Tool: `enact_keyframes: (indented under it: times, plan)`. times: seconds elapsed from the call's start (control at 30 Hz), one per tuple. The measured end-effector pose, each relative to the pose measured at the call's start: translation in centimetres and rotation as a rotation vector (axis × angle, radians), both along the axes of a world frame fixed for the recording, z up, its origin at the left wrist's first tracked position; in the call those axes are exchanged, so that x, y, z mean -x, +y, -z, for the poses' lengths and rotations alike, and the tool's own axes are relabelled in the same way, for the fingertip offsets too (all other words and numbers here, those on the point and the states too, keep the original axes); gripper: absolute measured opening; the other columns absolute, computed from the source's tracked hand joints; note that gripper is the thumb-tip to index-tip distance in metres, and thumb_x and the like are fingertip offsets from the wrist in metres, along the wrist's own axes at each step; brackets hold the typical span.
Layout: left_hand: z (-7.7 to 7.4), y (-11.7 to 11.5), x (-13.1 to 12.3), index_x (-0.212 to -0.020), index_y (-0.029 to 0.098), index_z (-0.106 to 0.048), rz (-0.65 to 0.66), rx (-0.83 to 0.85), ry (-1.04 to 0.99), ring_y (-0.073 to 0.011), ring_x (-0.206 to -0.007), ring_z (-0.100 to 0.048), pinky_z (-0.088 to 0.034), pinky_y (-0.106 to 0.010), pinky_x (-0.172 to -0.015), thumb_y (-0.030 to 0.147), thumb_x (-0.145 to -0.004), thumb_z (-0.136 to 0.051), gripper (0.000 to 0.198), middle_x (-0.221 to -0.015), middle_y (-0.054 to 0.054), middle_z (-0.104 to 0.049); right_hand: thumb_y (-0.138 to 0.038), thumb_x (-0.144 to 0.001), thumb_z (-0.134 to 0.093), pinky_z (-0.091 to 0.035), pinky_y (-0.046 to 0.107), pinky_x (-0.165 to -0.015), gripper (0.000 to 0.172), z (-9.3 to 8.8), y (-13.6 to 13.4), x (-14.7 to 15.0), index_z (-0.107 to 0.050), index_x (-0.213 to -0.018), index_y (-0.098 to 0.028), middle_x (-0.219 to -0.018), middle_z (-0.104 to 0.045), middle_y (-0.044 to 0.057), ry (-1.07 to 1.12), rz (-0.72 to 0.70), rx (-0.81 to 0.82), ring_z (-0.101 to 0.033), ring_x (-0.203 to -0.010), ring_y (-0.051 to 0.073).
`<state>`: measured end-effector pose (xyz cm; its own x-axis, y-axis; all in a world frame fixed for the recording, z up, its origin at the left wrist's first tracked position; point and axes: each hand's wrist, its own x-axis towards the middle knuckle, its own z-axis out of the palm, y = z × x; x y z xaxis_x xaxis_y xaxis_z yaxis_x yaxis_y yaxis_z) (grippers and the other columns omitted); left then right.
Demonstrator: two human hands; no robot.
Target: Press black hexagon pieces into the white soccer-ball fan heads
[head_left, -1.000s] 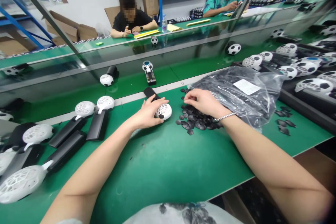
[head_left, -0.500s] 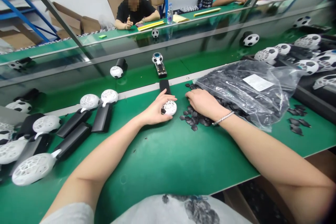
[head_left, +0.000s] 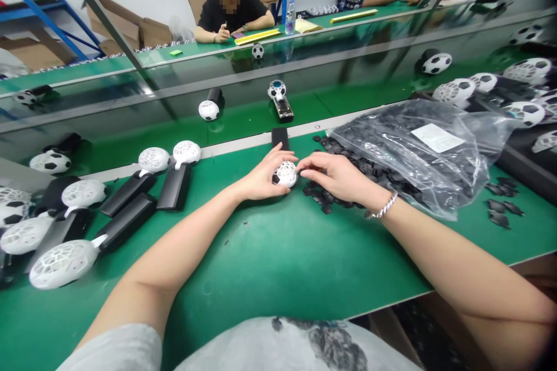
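Note:
My left hand (head_left: 261, 178) is curled round a white football-shaped shell (head_left: 286, 174) with open lattice and some black patches. A black handle (head_left: 279, 138) sticks out behind the shell, away from me. At the shell's right side my right hand (head_left: 342, 177) is closed in a pinch on a small black piece (head_left: 299, 172), largely covered by the fingertips. Loose black pieces (head_left: 324, 196) lie in a heap under and beside my right hand. They spread from a clear plastic bag (head_left: 391, 139) full of the same dark pieces.
White lattice shells on black handles (head_left: 126, 226) lie at the left; more football-shaped units (head_left: 455, 91) are piled at the right. Beyond the table edge, a green conveyor belt (head_left: 243, 107) carries an opened unit (head_left: 281, 101) and others. Two people sit across, near a bottle (head_left: 290, 17).
My right hand has moved left from the heap of black pieces to the shell, its fingers now pinching a piece. My left hand keeps hold of the shell. The view has shifted slightly.

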<state>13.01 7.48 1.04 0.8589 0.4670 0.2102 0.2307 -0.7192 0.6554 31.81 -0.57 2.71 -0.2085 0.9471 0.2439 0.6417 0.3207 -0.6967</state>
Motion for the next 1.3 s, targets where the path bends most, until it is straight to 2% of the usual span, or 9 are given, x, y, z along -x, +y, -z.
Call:
enact_keyframes:
  times: [0.13,0.33,0.7,0.83,0.93,1.03,1.13,1.2,1.3]
  plan:
    - [0.2,0.1,0.0,-0.117,0.018,-0.045,-0.012,0.006,-0.006,-0.0307,-0.136,-0.013,-0.018,-0.053,-0.108,0.023,-0.061,-0.071,0.062,-0.134,-0.012,-0.041,-0.029,-0.078,-0.056,-0.044,0.027,-0.062,0.011,0.4,0.0,0.2,-0.058,-0.08,-0.019,-0.074,-0.061,0.0,0.15,0.001,0.097,-0.055,-0.065,0.014]
    - [0.3,0.0,-0.3,-0.112,0.016,-0.048,-0.048,0.036,-0.034,-0.0283,-0.137,-0.013,-0.016,-0.049,-0.11,0.032,-0.065,-0.07,0.054,-0.128,-0.01,-0.048,-0.029,-0.076,-0.057,-0.043,0.026,-0.059,0.011,0.8,0.4,0.7,-0.059,-0.076,-0.017,-0.069,-0.058,0.0,0.172,-0.021,0.124,-0.052,-0.06,0.012]
    - [0.3,-0.4,-0.7,-0.105,0.019,-0.051,-0.091,0.053,-0.045,-0.0282,-0.137,-0.014,-0.018,-0.05,-0.108,0.024,-0.069,-0.064,0.039,-0.119,-0.007,-0.054,-0.027,-0.07,-0.062,-0.04,0.024,-0.055,0.014,1.5,0.9,1.3,-0.053,-0.067,-0.017,-0.062,-0.052,-0.003,0.299,0.017,0.165,-0.048,-0.057,0.011]
    - [0.1,-0.6,-0.9,-0.104,0.019,-0.05,-0.061,0.021,-0.055,-0.0286,-0.135,-0.017,-0.016,-0.051,-0.109,0.022,-0.07,-0.062,0.036,-0.117,-0.007,-0.055,-0.023,-0.069,-0.062,-0.038,0.022,-0.053,0.013,1.5,0.9,1.5,-0.052,-0.066,-0.017,-0.06,-0.05,-0.005,0.294,0.035,0.184,-0.046,-0.056,0.01]
    - [-0.1,-0.3,-0.7,-0.107,0.019,-0.049,-0.014,0.023,-0.04,-0.0284,-0.136,-0.014,-0.016,-0.05,-0.11,0.023,-0.07,-0.062,0.039,-0.117,-0.007,-0.054,-0.025,-0.071,-0.062,-0.04,0.022,-0.054,0.013,1.1,1.6,0.7,-0.053,-0.068,-0.017,-0.063,-0.054,-0.003,0.279,-0.026,0.214,-0.048,-0.058,0.01]
    - [-0.3,0.3,-0.2,-0.112,0.022,-0.049,-0.014,0.044,0.027,-0.0283,-0.134,-0.018,-0.019,-0.048,-0.109,0.026,-0.07,-0.063,0.044,-0.127,-0.007,-0.042,-0.028,-0.078,-0.056,-0.043,0.025,-0.062,0.013,0.6,2.9,-1.1,-0.059,-0.074,-0.016,-0.072,-0.06,0.001,0.087,0.097,0.059,-0.053,-0.065,0.013]
    - [-0.5,0.8,0.2,-0.115,0.026,-0.051,-0.169,0.057,0.101,-0.0298,-0.129,-0.026,-0.022,-0.049,-0.108,0.034,-0.065,-0.069,0.054,-0.127,-0.008,-0.033,-0.023,-0.083,-0.051,-0.042,0.029,-0.072,0.016,0.7,4.0,-3.1,-0.065,-0.086,-0.017,-0.088,-0.065,0.007,-0.37,0.315,-0.118,-0.056,-0.079,0.018]
    - [-0.7,0.9,0.4,-0.117,0.028,-0.052,-0.263,0.087,0.107,-0.0296,-0.123,-0.033,-0.026,-0.048,-0.105,0.04,-0.062,-0.071,0.059,-0.118,-0.008,-0.037,-0.021,-0.085,-0.049,-0.042,0.03,-0.075,0.019,1.1,4.4,-3.7,-0.067,-0.089,-0.017,-0.092,-0.065,0.01,-0.631,0.313,-0.121,-0.057,-0.085,0.02]
    - [-1.2,1.0,0.6,-0.118,0.026,-0.051,-0.233,0.146,0.075,-0.0247,-0.111,-0.046,-0.035,-0.043,-0.1,0.034,-0.066,-0.068,0.056,-0.111,-0.006,-0.044,-0.019,-0.085,-0.047,-0.042,0.031,-0.071,0.021,1.7,4.3,-3.6,-0.067,-0.085,-0.014,-0.085,-0.066,0.013,-0.76,0.266,-0.099,-0.058,-0.081,0.023]
